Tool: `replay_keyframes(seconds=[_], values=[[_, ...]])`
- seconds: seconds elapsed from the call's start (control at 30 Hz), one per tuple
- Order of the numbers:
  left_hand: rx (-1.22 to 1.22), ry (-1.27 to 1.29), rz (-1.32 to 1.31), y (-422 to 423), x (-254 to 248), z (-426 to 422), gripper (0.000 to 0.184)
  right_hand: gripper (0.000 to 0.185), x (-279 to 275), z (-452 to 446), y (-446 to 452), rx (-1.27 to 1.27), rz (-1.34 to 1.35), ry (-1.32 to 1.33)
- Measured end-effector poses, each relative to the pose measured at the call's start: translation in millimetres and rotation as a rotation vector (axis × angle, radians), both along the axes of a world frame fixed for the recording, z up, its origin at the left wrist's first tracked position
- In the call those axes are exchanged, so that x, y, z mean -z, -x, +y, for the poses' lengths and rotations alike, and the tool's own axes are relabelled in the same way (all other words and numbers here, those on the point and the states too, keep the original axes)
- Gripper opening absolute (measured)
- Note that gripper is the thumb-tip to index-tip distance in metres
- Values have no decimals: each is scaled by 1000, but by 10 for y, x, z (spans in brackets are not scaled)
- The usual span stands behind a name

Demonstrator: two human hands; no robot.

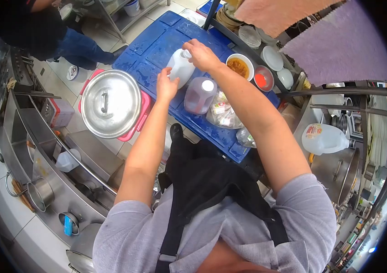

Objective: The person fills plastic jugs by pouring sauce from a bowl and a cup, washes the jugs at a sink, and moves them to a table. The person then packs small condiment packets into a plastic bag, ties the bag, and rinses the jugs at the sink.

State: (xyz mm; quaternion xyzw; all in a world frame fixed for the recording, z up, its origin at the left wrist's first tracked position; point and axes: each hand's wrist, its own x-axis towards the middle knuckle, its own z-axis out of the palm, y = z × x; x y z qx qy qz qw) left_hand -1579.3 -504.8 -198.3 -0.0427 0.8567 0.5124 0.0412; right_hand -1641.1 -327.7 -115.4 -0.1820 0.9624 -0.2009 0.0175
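A translucent white plastic jug [182, 70] stands on a blue plastic lid-like top [150, 59]. My left hand [167, 85] holds the jug's near left side, thumb and fingers curved against it. At the jug's top, my right hand [202, 55] has its fingers curled over the neck and cap; the exact grip is partly hidden. Close in front is a second jug [198, 96] with a white cap and darker contents. Beside that one lies a clear plastic bag [223, 111] with packets inside.
A white bowl of orange-brown food [239, 67] and a metal bowl with something red [262, 78] sit to the right. A lidded metal pot [111, 103] rests by a pink-red tub at left. Another person [61, 38] stands at upper left. Cloths [339, 45] hang upper right.
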Motion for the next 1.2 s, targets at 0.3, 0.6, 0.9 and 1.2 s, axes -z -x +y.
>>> replay_keyframes(seconds=[0.3, 0.6, 0.9, 1.2], values=[[48, 119, -11, 387, 350, 55, 63, 49, 235, -165, 301, -138, -8, -159], [51, 130, 21, 455, 482, 91, 42, 58, -214, -403, 346, 439, -424, -367], [82, 149, -14, 470, 516, 101, 44, 42, 87, -283, 217, -35, -164, -353], [93, 116, -7, 504, 556, 50, 48, 42, -7, -262, 258, 40, -154, -300]])
